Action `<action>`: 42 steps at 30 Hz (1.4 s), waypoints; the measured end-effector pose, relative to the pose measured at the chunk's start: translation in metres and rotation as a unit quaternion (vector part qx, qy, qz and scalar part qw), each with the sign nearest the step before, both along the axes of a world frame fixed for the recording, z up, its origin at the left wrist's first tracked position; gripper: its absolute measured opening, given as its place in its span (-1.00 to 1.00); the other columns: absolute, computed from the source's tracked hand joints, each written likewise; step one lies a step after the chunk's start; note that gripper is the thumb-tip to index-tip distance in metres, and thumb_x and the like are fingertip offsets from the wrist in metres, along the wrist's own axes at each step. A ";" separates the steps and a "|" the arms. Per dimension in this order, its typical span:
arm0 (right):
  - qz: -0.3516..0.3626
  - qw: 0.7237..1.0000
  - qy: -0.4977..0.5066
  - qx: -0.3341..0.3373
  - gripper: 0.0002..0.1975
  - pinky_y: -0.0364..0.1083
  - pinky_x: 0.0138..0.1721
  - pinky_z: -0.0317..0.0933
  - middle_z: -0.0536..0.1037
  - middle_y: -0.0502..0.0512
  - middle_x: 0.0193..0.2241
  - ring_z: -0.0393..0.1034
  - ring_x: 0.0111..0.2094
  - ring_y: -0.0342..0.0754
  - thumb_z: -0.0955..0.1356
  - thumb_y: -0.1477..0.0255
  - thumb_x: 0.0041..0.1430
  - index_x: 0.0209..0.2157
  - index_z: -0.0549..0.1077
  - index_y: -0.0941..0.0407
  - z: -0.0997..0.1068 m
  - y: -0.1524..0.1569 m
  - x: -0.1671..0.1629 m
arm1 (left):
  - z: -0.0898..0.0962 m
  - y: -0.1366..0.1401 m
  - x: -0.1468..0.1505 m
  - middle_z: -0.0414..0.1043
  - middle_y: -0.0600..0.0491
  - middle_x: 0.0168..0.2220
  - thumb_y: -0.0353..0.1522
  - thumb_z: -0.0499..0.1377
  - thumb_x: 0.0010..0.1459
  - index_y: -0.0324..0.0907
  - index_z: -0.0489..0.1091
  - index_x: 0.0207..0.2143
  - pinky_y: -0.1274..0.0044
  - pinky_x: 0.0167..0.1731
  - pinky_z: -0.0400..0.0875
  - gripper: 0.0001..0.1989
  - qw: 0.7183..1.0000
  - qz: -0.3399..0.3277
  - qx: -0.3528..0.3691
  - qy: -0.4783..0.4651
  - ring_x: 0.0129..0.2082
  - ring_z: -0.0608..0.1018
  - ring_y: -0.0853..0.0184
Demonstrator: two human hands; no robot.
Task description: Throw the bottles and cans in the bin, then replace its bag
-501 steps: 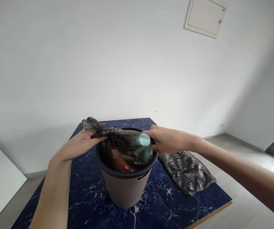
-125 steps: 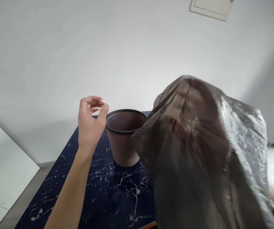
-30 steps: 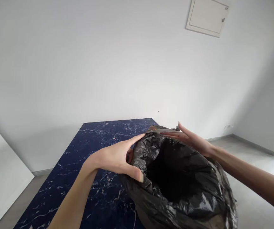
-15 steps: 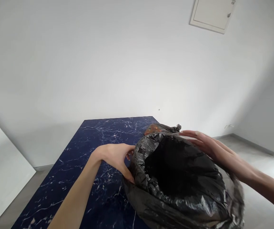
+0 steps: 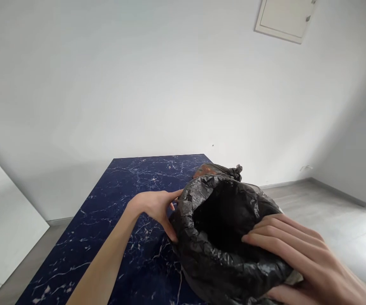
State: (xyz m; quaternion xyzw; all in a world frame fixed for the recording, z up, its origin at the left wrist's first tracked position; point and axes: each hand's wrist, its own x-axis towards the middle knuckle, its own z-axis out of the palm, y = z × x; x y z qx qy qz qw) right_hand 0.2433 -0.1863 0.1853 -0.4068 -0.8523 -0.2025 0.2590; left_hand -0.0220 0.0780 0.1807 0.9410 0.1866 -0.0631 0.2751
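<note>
The crinkled black plastic bin liner [image 5: 227, 237] sits at the near right of the scene, over the near right part of the dark blue marble-patterned tabletop [image 5: 132, 182]. Its mouth is open and faces you, and its rim is gathered into a thick rolled edge. What it is stretched over is hidden beneath the plastic.

Your left hand [image 5: 157, 207] is at the left side of the liner's rim. The thumb and fingers are spread around the rolled edge and touch the plastic there; you cannot tell whether they pinch it.

Your right hand [image 5: 297, 254] lies on the near right side of the rim. The fingers are extended, held side by side, and pressed flat onto the plastic, pointing left toward the opening.

A tied black plastic bag with an orange patch showing through [image 5: 217, 170] lies just beyond the liner's far edge, its knot pointing right.

The white wall [image 5: 138, 76] stands behind the tabletop, with a white access panel [image 5: 286, 19] high at the far right. Grey floor [image 5: 329, 203] extends to the right.
</note>
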 end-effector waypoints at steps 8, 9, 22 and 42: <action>-0.100 0.993 0.064 -0.013 -0.77 -0.03 -0.24 0.39 0.64 0.03 -0.29 0.56 -0.28 -0.01 0.44 0.18 0.42 -0.09 0.47 0.02 -0.013 0.011 0.017 | -0.002 0.022 -0.010 0.16 -0.15 0.52 0.14 0.53 -0.15 0.13 -0.53 0.59 0.24 0.16 0.51 0.58 0.988 0.079 -0.088 0.098 0.35 0.47 -0.08; -0.114 0.991 0.066 -0.013 -0.77 -0.02 -0.25 0.36 0.63 0.01 -0.31 0.54 -0.31 -0.02 0.45 0.17 0.41 -0.13 0.47 0.01 -0.016 0.014 0.023 | -0.003 0.024 -0.011 0.16 -0.16 0.53 0.15 0.51 -0.14 0.12 -0.54 0.58 0.25 0.16 0.51 0.58 0.987 0.091 -0.089 0.094 0.35 0.48 -0.07; -0.333 0.941 0.033 0.050 -0.49 0.22 -0.22 0.33 0.66 0.22 -0.26 0.56 -0.20 0.31 0.25 -0.17 0.40 -0.13 0.52 -0.05 -0.050 0.042 0.103 | -0.004 0.022 -0.022 0.28 -0.28 0.45 0.29 0.27 0.08 0.01 -0.30 0.61 0.32 -0.04 0.54 0.29 0.979 0.187 0.038 0.072 0.23 0.57 -0.09; -0.192 0.945 0.140 -0.223 -0.34 0.17 0.53 -0.04 0.04 0.36 0.55 -0.14 0.58 0.18 0.10 0.20 0.57 0.49 0.17 0.30 -0.180 0.215 -0.059 | -0.165 0.074 0.011 -0.14 -0.34 0.58 0.02 -0.16 0.51 -0.38 -0.05 0.56 -0.01 0.51 -0.17 -0.18 0.919 0.334 0.207 -0.022 0.59 -0.16 -0.18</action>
